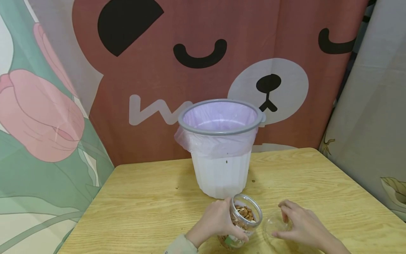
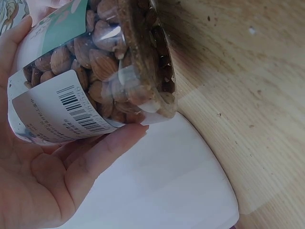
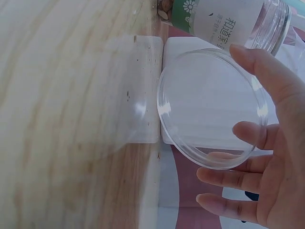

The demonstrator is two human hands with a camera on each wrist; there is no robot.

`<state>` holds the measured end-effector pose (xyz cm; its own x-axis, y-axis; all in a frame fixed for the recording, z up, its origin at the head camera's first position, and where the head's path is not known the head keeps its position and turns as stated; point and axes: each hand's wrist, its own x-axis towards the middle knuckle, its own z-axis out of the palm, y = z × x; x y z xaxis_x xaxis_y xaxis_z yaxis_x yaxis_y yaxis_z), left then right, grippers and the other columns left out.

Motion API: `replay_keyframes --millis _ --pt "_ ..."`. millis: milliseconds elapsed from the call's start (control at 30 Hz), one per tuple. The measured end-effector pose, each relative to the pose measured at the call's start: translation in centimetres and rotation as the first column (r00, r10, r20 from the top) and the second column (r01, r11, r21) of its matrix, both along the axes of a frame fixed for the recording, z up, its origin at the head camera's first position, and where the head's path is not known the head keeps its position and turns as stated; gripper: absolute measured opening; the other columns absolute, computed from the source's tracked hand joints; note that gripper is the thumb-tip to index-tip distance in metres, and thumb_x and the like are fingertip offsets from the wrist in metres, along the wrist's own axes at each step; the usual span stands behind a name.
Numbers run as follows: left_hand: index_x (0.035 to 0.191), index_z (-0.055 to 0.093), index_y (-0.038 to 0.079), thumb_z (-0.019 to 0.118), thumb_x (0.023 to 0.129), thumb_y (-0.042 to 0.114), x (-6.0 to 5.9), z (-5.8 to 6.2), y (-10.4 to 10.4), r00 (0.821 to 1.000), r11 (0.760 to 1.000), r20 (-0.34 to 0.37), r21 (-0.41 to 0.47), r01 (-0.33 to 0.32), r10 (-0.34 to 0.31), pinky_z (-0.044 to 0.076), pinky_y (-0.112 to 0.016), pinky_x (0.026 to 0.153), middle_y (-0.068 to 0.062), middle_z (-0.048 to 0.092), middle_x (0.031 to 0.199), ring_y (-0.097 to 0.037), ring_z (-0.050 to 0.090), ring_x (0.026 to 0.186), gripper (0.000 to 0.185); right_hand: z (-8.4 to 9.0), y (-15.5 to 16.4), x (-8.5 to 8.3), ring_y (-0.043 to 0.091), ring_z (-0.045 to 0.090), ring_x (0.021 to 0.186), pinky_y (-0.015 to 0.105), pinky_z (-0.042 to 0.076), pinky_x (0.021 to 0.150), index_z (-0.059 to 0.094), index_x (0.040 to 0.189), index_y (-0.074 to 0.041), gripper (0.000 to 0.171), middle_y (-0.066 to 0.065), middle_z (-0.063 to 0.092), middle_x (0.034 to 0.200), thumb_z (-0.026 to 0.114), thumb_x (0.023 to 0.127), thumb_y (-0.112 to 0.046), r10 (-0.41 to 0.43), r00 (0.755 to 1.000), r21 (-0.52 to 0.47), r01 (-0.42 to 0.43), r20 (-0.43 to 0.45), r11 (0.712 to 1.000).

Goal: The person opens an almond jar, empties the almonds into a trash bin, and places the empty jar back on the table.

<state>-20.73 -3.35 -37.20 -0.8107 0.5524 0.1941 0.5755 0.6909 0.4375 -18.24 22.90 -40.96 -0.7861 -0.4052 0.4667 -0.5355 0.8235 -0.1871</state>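
- Head view: left hand (image 1: 211, 221) grips the open, tilted almond jar (image 1: 242, 220) near the table's (image 1: 133, 208) front edge; more tilt could spill nuts.
- Right hand (image 1: 301, 222) pinches the clear lid (image 1: 275, 225); it may slip.
- Bin (image 1: 221, 148) stands just behind.

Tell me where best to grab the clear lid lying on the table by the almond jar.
Pinch the clear lid by its rim, coming from above on the right: it is thin, round and flat on the wooden table, and the right hand already holds its edge.
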Motion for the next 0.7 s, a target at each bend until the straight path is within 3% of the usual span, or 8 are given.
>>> replay_keyframes --millis 333,467,700 --pt "0.096 0.053 0.004 0.082 0.046 0.053 0.08 0.06 -0.06 1.000 1.000 -0.014 0.010 0.010 -0.009 0.040 -0.016 0.049 0.003 0.056 0.072 -0.002 0.050 0.059 0.075 0.36 0.06 -0.06 0.006 0.050 0.064 0.020 0.033 0.047 0.044 0.059 -0.022 0.045 0.010 0.059 0.100 0.069 0.063 -0.059 -0.054 0.996 0.046 0.051 0.069 0.998" --pt "0.094 0.053 0.005 0.082 0.046 0.053 0.07 0.03 -0.06 1.000 1.000 -0.014 0.014 0.013 -0.013 0.040 -0.015 0.049 0.003 0.056 0.071 -0.002 0.049 0.058 0.074 0.37 0.16 -0.08 0.007 0.050 0.064 0.019 0.031 0.046 0.041 0.056 -0.022 0.047 0.013 0.059 0.102 0.069 0.063 -0.058 -0.051 0.992 0.038 0.047 0.112 0.998" --pt "0.090 0.052 0.006 0.081 0.046 0.054 0.02 -0.04 -0.05 1.000 1.000 -0.024 0.005 0.011 -0.011 0.039 -0.015 0.048 0.003 0.054 0.069 -0.001 0.048 0.056 0.072 0.23 0.43 -0.13 0.001 0.028 0.050 0.019 0.030 0.042 0.038 0.050 -0.019 0.048 0.026 0.058 0.103 0.072 0.067 -0.049 0.017 0.979 -0.026 -0.012 0.203 1.000"
